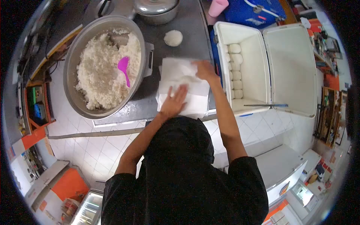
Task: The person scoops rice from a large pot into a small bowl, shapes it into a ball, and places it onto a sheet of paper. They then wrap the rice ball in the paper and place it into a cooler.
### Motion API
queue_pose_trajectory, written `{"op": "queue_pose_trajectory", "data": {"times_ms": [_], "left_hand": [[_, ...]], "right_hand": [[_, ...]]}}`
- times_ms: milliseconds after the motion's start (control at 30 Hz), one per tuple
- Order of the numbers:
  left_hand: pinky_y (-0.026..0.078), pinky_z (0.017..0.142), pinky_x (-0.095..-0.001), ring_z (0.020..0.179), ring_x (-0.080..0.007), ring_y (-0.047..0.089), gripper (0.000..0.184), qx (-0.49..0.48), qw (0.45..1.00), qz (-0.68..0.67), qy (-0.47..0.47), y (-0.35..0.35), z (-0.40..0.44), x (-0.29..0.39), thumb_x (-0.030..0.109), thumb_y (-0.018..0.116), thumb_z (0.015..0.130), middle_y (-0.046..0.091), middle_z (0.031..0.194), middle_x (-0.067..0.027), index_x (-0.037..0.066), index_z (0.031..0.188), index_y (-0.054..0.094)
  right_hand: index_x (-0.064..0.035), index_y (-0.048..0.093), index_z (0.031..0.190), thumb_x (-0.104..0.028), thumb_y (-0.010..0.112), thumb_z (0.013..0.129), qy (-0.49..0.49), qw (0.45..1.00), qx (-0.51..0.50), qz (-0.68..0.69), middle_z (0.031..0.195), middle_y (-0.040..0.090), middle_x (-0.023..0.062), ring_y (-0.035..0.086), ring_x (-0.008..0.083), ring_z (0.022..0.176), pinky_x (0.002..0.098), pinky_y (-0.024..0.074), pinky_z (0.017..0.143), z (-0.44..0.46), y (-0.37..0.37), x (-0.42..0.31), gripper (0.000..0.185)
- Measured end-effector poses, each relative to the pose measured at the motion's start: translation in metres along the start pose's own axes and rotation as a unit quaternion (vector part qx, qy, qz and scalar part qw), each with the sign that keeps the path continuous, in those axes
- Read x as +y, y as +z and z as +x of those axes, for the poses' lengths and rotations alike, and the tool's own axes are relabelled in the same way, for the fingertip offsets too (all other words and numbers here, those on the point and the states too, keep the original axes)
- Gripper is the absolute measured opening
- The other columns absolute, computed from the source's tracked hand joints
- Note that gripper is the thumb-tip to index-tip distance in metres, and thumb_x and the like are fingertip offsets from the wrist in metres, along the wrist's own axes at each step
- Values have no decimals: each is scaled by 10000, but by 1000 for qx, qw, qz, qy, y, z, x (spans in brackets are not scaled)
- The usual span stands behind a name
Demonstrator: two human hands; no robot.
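Note:
A stack of white paper sheets (198, 101) lies on the dark counter in front of me. My left hand (175, 101) rests on the lower left of the top sheet, its fingers spread. At the stack's upper right edge is my right hand (204, 70), blurred, its fingers pointing left; whether they pinch the paper is unclear. A faint pale lump shows between the hands on the paper. To the left stands a big metal pot of white rice (98, 71) with a magenta scoop (123, 66) on the rice. Above the stack sits a small white bowl-like item (173, 38).
An open white cooler (249, 71) holding several wrapped white bundles (236, 75) is at the right, its lid (290, 69) swung outward. A lidded metal pot (156, 11), a pink cup (218, 7) and a blue cooler (247, 14) stand farther back.

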State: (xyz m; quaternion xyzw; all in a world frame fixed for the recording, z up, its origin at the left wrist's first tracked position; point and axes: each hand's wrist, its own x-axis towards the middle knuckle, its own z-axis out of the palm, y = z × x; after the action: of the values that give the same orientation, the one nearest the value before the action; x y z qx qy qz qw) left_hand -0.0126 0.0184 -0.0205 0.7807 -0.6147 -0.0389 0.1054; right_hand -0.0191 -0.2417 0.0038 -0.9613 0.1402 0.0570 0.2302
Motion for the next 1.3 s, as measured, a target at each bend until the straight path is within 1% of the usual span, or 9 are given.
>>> {"op": "queue_pose_trajectory", "data": {"times_ms": [100, 267, 467, 567, 633, 733, 1000, 1067, 1300], "left_hand": [[150, 1156, -583, 1471, -272, 182, 651, -14, 1000, 19, 1, 0, -4, -2, 363, 462, 965, 211, 1583, -144, 0, 1479, 294], [143, 1161, -575, 1462, -281, 210, 627, 1, 1000, -21, -1, -14, 1, -4, 352, 479, 957, 253, 1566, -148, -5, 1452, 336], [182, 1152, -584, 1403, -285, 332, 538, 66, 992, 10, 103, -19, 52, -30, 266, 542, 907, 405, 1475, -130, 104, 1407, 429], [248, 1109, -618, 1240, -297, 520, 377, 180, 982, -6, -50, -63, 115, -48, 205, 574, 856, 576, 1292, -126, 116, 1221, 597], [385, 1037, -557, 1045, -327, 628, 216, -151, 989, 6, -5, -79, 128, -70, 180, 589, 824, 667, 1098, -135, 72, 989, 676], [482, 954, -459, 934, -340, 655, 152, -118, 981, -156, -16, -70, 110, -76, 145, 582, 825, 681, 986, -156, 40, 876, 679], [467, 995, -410, 1128, -309, 601, 272, 62, 977, -201, 31, -32, 39, -49, 85, 581, 819, 649, 1182, -125, 40, 1072, 671], [448, 1023, -416, 1170, -308, 582, 307, 94, 980, -163, 59, -25, 30, -46, 91, 586, 819, 631, 1235, -113, 41, 1112, 661], [345, 1106, -491, 1300, -313, 464, 432, 143, 981, -112, 69, -9, 12, -26, 66, 582, 787, 512, 1381, -144, 6, 1214, 600]], "right_hand": [[-121, 682, 1105, -74, 630, 717, -3, 996, -48, -72, 1003, 689, 174, 643, 366, 986, 443, 505, 885, -3, -5, -32, 394], [-82, 684, 1051, -79, 706, 737, 67, 992, 86, 66, 928, 702, 133, 678, 290, 877, 379, 527, 796, -22, 9, 4, 314], [-55, 714, 911, 6, 677, 748, -33, 989, 127, 75, 897, 713, 102, 685, 258, 845, 344, 524, 779, -26, -5, 15, 177], [-49, 714, 888, 26, 667, 746, 19, 984, 148, 102, 882, 714, 102, 683, 247, 827, 339, 523, 787, -31, -8, 9, 167], [-47, 711, 880, 38, 661, 741, 5, 974, 197, 107, 874, 712, 99, 680, 252, 817, 340, 520, 794, -38, -1, 10, 170], [-64, 701, 840, 35, 651, 727, 22, 961, 228, 153, 861, 693, 111, 655, 291, 853, 380, 504, 805, -52, -4, 7, 158], [-47, 580, 686, 115, 573, 636, -1, 980, 173, 103, 728, 601, 87, 602, 300, 869, 388, 479, 779, -105, -3, -24, 170], [-115, 622, 713, 8, 627, 590, 1, 977, 213, -18, 939, 638, 66, 565, 310, 1002, 432, 460, 859, -108, 11, -31, 174], [-70, 653, 892, -10, 631, 689, -96, 956, 273, -42, 1033, 583, 65, 523, 319, 1082, 446, 431, 953, -103, 18, -90, 213]]}}
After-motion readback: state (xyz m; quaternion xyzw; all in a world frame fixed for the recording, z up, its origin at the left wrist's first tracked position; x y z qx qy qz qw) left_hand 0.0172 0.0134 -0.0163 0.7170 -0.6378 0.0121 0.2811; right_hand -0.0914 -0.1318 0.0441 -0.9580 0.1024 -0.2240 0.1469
